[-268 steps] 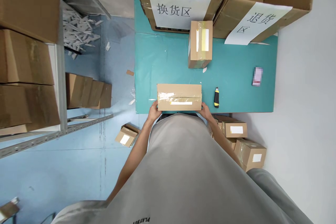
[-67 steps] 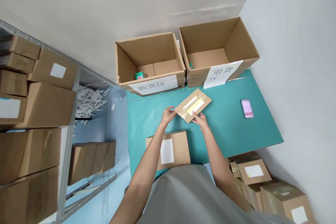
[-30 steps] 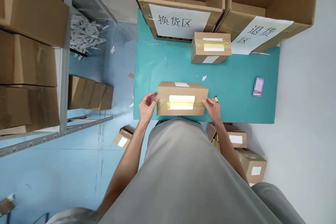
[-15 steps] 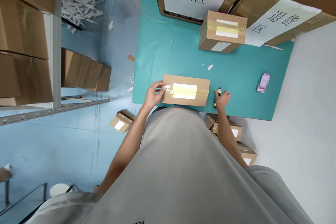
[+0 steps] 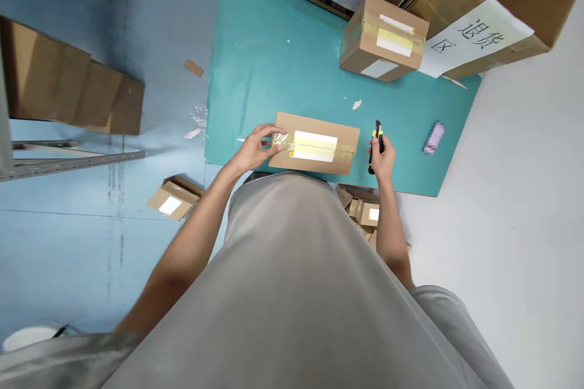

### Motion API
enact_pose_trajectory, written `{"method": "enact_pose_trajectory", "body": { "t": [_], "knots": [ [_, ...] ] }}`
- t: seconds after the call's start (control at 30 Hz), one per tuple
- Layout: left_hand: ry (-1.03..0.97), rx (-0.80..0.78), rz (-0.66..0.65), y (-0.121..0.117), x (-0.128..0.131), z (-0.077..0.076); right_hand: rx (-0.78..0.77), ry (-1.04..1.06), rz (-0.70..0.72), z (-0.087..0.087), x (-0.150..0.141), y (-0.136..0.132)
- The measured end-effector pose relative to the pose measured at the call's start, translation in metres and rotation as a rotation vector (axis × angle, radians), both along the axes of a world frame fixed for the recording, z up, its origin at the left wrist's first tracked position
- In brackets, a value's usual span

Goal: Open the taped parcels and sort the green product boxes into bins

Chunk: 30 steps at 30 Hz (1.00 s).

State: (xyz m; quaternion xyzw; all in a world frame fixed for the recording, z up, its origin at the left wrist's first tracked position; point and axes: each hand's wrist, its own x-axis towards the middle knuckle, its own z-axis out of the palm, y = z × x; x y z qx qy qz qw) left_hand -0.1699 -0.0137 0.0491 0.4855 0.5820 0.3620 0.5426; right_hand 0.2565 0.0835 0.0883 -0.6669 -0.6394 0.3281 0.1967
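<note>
Fingers of the left hand (image 5: 258, 149) rest spread on the left end of the taped carton (image 5: 314, 143), which lies at the near edge of the teal table (image 5: 269, 73). Just right of that carton, the right hand (image 5: 384, 158) grips a black-and-yellow utility knife (image 5: 376, 152), and a smaller box (image 5: 383, 39) sits farther back, near the big open bins (image 5: 456, 6).

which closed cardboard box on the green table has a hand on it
The closed brown cardboard box at the green table's near edge: the left hand touches its left end. The other closed box sits farther back, untouched.
</note>
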Motion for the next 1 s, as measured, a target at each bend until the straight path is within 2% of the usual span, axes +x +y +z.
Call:
{"method": "enact_pose_trajectory", "body": {
  "t": [0.1, 0.17, 0.23, 0.33, 0.47, 0.73, 1.0],
  "knots": [
    [0.005, 0.029, -0.053, 0.003, -0.004, -0.003, -0.015, -0.002, 0.231, 0.046, -0.054, -0.013],
    [-0.014, 0.035, -0.076, 0.005, -0.005, -0.007, -0.039, -0.048, 0.461, 0.061, -0.097, -0.022],
    [-0.055, 0.026, -0.082, 0.006, -0.006, -0.01, -0.073, -0.117, 0.645, 0.063, -0.135, -0.027],
    [-0.115, 0.007, -0.069, 0.007, -0.006, -0.013, -0.103, -0.243, 0.788, 0.054, -0.172, -0.025],
    [-0.146, 0.005, -0.064, 0.007, -0.003, -0.015, -0.126, -0.367, 0.867, 0.052, -0.19, -0.016],
    [-0.087, 0.006, -0.103, 0.007, -0.002, -0.01, -0.253, -0.688, 0.968, 0.092, -0.217, -0.011],
    [-0.074, 0.015, -0.11, 0.006, -0.003, -0.012, -0.265, -0.779, 1.064, 0.101, -0.224, -0.004]
  ]
}}
